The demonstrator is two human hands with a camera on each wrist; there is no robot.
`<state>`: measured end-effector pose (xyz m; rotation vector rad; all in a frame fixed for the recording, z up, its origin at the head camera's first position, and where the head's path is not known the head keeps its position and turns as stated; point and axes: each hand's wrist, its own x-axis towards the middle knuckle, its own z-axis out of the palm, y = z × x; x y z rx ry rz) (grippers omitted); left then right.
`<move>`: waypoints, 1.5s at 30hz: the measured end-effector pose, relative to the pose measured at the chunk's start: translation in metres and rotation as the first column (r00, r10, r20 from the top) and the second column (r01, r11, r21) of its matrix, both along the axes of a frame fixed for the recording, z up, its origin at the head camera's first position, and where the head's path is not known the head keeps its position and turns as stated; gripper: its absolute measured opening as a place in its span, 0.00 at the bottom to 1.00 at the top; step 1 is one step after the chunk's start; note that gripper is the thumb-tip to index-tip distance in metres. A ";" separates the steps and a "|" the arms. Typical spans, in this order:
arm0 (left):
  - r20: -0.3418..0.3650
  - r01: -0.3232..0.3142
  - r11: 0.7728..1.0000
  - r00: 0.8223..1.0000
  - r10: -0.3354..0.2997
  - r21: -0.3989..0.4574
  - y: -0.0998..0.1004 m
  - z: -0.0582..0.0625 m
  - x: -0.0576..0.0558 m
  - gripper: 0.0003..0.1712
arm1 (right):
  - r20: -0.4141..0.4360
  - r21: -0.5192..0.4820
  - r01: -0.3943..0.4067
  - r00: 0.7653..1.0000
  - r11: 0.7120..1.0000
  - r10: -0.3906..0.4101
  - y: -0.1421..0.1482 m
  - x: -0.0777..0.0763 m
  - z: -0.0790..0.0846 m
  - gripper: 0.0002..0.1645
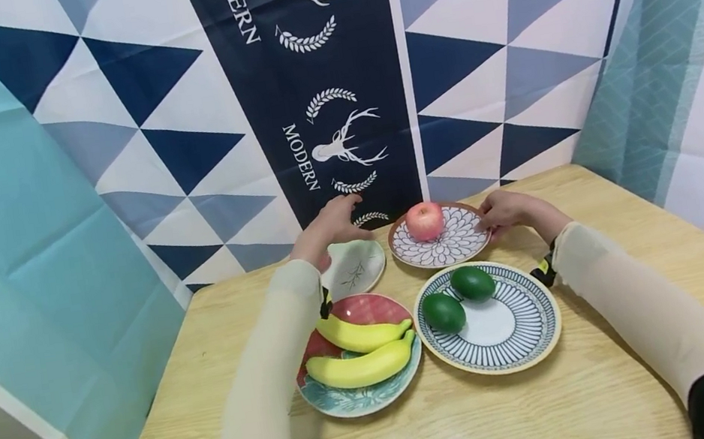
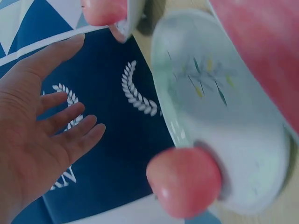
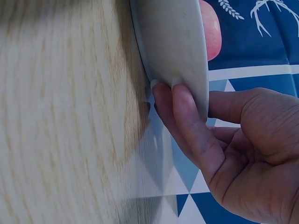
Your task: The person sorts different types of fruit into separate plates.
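Observation:
My right hand (image 1: pixel 511 212) pinches the right rim of a brown-edged plate (image 1: pixel 461 242) with a petal pattern. In the right wrist view the thumb lies over the rim and fingers (image 3: pixel 191 109) press the pale underside (image 3: pixel 173 42). A red apple (image 1: pixel 424 221) sits on this plate. My left hand (image 1: pixel 334 226) hovers with spread fingers above a white leaf-patterned plate (image 1: pixel 366 267), holding nothing. Another apple (image 2: pixel 184 182) rests at the edge of that white plate, mostly hidden behind the left hand in the head view.
Nearer stands a red and teal plate (image 1: pixel 358 398) with two bananas (image 1: pixel 363 366). Beside it is a blue-striped plate (image 1: pixel 523 315) with two dark green avocado-like fruits (image 1: pixel 473 283). A patterned cloth (image 1: pixel 466 66) hangs behind the wooden table (image 1: pixel 491 419).

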<state>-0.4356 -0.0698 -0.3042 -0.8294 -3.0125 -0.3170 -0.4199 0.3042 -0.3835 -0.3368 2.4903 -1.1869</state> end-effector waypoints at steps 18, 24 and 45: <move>-0.031 -0.062 0.991 0.998 0.059 -0.115 -0.072 -0.011 -0.001 0.41 | -0.017 0.012 0.008 1.000 1.000 -0.008 -0.004 0.004 0.003 0.19; -0.026 -0.087 0.991 0.996 0.084 -0.100 -0.096 -0.032 -0.005 0.42 | -0.020 0.019 -0.001 1.000 1.000 0.001 -0.006 0.005 0.003 0.18; 0.001 -0.087 0.994 0.996 0.087 0.059 -0.109 -0.067 -0.010 0.48 | -0.037 0.022 -0.002 0.999 1.000 0.003 -0.003 0.001 0.001 0.18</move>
